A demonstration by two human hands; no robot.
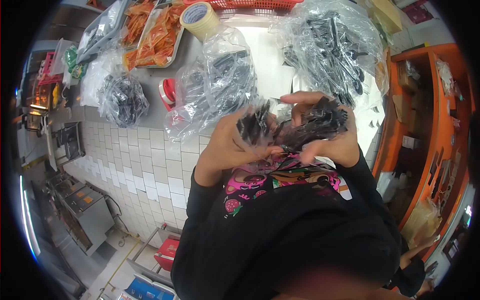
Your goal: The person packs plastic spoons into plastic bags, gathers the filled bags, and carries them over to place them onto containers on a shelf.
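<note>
My left hand (220, 145) is closed around a bundle of black plastic cutlery (254, 125) in clear plastic, held in front of my chest. In my right hand (347, 147) is a second black bundle (322, 120), also in clear wrap, with the fingers curled over it. The two bundles are close together, and crumpled film hides where they meet. Just beyond my left hand lies a clear bag (215, 82) of black pieces. Past my right hand, a larger open clear bag (330, 50) holds loose black cutlery.
On the metal table (150, 80) are a tape roll (199, 19), a red tape dispenser (167, 93), a bagged black bundle (123, 100) and a tray of orange-red packets (160, 37). A red basket (245, 4) sits behind. Orange shelving (387, 125) stands at the right.
</note>
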